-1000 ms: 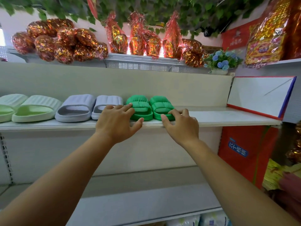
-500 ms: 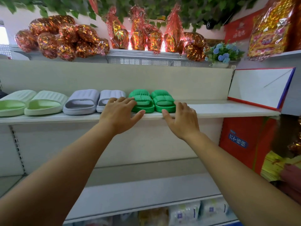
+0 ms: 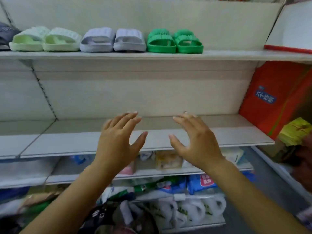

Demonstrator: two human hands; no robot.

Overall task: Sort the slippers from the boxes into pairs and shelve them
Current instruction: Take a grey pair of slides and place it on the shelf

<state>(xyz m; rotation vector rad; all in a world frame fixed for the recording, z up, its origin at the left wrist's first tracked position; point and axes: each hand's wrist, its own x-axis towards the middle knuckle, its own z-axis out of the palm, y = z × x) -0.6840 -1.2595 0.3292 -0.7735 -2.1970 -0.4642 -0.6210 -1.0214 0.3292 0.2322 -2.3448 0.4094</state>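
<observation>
Now both hands empty: left hand (image 3: 118, 142) and right hand (image 3: 195, 142) are spread, fingers straight and apart, palms turned toward each other, gripping nothing. They hover just in front of the bare middle shelf (image 3: 67, 141), touching nothing.

Task things sit on the upper shelf (image 3: 236, 55), far and above the hands. Green slippers (image 3: 174, 42) stand as a pair, sides touching, at the right end of the row. Left of them is a lilac pair (image 3: 113, 40), then a pale green pair (image 3: 45, 39), then a dark slipper (image 3: 5, 36) cut off by the left edge. Source boxes are not in view.

Judgement: the green pair looks shelved, so the step is fetching the next pair. To do it well:
- match colour, and check one left and one right before lifting
- take one slipper per hand
- set them on the bare stretch right of the green pair, just beside it, facing the same way as the row, soles flat, lined up with the row
- stay clear of the red box (image 3: 273, 98) at right
</observation>
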